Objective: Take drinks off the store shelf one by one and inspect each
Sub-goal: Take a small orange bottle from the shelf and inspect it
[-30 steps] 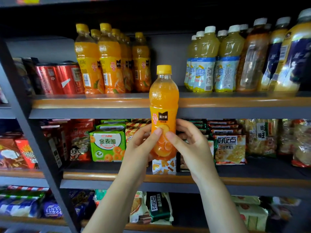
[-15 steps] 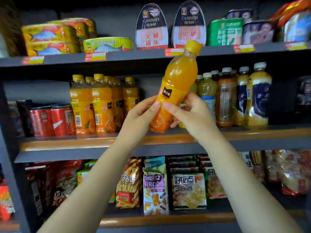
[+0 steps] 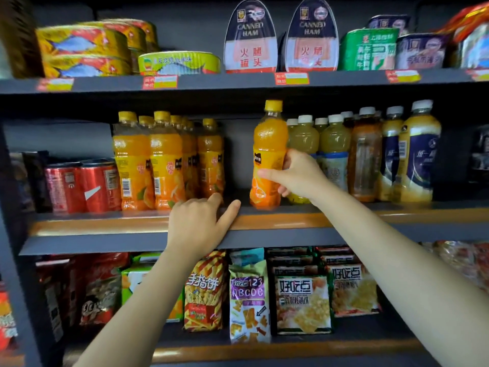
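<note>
An orange juice bottle [image 3: 267,157] with a yellow cap stands upright at the front of the middle shelf [image 3: 264,223], in the gap between two drink rows. My right hand [image 3: 296,176] is wrapped around its label from the right. My left hand [image 3: 197,226] rests on the shelf's front edge below the row of orange juice bottles [image 3: 164,160], fingers apart and holding nothing.
Red cans [image 3: 82,185] stand left of the orange bottles. Pale yellow and dark-labelled bottles [image 3: 370,154] fill the shelf right of my right hand. Canned fish and ham [image 3: 251,38] sit on the top shelf; snack packets [image 3: 248,295] fill the shelf below.
The bottle went from both hands, tilted in front of me, back to upright on the middle shelf. My left hand let go and dropped to the shelf edge.
</note>
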{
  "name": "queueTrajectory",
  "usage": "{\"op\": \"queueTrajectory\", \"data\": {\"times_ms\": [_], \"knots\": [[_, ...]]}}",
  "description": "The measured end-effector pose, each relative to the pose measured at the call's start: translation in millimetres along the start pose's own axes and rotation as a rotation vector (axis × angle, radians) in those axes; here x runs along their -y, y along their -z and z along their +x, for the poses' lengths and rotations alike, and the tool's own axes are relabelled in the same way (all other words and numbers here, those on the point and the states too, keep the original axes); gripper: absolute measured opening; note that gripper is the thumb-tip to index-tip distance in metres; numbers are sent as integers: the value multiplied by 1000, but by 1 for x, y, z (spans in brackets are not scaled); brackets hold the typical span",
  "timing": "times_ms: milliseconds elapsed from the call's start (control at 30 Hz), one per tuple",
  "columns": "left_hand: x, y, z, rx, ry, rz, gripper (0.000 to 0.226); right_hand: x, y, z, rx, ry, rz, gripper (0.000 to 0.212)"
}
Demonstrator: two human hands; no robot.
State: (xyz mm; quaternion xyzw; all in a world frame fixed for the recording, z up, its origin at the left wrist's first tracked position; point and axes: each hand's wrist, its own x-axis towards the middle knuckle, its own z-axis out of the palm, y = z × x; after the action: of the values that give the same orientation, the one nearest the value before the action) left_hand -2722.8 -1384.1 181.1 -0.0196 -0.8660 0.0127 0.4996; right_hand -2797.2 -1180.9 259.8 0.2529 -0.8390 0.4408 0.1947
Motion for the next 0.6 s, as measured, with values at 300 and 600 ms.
{"op": "queueTrajectory", "data": {"times_ms": [300, 600], "knots": [[1, -3, 1, -36, 6, 3, 58, -8, -30, 58, 92, -197, -182, 50], [4, 0, 0, -6, -52, -32, 58, 4, -8, 19, 104, 0, -284, 36]]}}
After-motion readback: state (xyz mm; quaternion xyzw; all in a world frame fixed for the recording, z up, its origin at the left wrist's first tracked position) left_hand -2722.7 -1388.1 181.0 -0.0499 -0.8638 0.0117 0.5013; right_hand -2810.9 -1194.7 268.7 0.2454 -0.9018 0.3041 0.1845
